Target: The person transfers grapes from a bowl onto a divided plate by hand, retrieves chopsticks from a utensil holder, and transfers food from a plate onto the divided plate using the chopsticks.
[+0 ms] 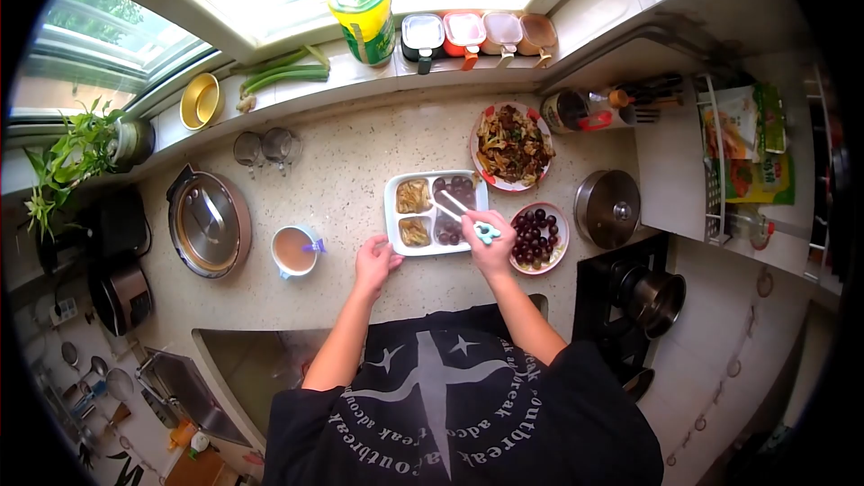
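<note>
My right hand [491, 243] is closed around a pair of training chopsticks [447, 206], white with pale teal finger rings. Their tips reach over the divided tray [392, 207], a white one with compartments. Dumplings [413, 196] lie in its two left compartments, and dark grapes [454, 187] lie in the right ones. My left hand [376, 263] grips the tray's lower left corner between thumb and fingers. Beside my right hand stands a bowl of dark grapes [538, 232]. A plate of browned, chopped food [513, 146] sits behind the bowl.
A cup of milky brown drink [295, 250] and a lidded pan [211, 225] stand on the left. Two glasses [265, 149] are farther back. A lidded pot [608, 208] and a stove with a saucepan [657, 300] are on the right. Seasoning boxes [464, 31] line the sill.
</note>
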Action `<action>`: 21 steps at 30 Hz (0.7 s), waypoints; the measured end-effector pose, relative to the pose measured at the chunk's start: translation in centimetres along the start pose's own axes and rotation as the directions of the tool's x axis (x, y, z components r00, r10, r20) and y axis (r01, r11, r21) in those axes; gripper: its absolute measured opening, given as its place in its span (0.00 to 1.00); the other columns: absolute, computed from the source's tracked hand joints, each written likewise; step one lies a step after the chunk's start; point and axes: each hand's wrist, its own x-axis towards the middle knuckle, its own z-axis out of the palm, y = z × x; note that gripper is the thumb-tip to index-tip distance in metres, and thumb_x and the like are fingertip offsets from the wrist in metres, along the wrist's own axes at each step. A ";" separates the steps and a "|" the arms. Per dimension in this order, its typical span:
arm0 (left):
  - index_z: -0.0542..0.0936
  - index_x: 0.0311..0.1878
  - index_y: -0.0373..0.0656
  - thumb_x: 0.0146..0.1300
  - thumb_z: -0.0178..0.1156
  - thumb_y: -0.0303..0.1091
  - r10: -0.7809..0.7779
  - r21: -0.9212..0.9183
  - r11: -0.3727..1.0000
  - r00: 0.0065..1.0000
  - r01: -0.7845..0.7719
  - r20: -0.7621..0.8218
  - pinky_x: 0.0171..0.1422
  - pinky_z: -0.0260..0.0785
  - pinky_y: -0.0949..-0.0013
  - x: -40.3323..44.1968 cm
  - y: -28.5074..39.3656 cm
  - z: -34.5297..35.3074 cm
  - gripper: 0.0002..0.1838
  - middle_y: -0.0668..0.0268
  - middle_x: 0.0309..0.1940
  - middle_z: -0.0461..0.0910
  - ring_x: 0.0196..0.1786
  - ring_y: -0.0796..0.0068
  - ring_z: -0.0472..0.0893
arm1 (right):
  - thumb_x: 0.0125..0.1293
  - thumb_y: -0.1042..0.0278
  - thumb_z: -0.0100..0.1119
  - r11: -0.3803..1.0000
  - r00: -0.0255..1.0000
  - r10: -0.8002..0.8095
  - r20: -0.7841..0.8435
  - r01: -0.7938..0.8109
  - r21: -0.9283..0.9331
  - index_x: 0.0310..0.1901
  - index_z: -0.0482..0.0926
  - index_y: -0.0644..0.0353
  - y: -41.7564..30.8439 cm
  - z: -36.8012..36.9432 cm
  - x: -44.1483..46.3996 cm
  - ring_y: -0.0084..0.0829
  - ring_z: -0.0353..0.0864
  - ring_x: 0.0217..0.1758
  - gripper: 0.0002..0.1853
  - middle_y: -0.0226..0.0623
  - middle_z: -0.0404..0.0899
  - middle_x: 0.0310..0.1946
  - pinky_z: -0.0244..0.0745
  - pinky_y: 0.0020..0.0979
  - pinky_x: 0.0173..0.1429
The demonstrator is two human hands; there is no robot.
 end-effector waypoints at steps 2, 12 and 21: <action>0.75 0.62 0.36 0.78 0.57 0.26 -0.006 -0.003 1.000 1.000 0.006 0.004 0.42 0.85 0.73 0.2 -0.1 0.1 0.14 0.58 0.41 0.85 0.38 0.71 0.89 | 0.61 0.73 0.74 0.997 0.996 -0.028 -0.079 0.023 -0.069 0.39 0.89 0.64 0.2 -1.6 0.3 0.30 0.86 0.36 0.06 0.39 0.88 0.34 0.79 0.30 0.43; 0.75 0.62 0.36 0.77 0.57 0.26 -0.008 -0.014 1.000 1.000 0.008 0.010 0.41 0.84 0.74 0.2 -0.3 -0.1 0.13 0.59 0.40 0.85 0.37 0.72 0.89 | 0.63 0.72 0.74 0.974 0.972 -0.062 -0.229 0.009 -0.227 0.38 0.89 0.64 1.6 -2.2 2.0 0.32 0.88 0.36 0.06 0.40 0.88 0.34 0.79 0.31 0.44; 0.75 0.62 0.36 0.78 0.57 0.26 -0.004 -0.016 1.000 1.000 0.005 0.013 0.41 0.84 0.74 0.1 0.0 0.0 0.14 0.59 0.40 0.86 0.38 0.73 0.89 | 0.64 0.72 0.72 0.983 0.972 -0.107 -0.207 0.072 -0.170 0.37 0.89 0.64 1.6 -2.3 2.3 0.29 0.86 0.34 0.05 0.39 0.88 0.32 0.78 0.29 0.41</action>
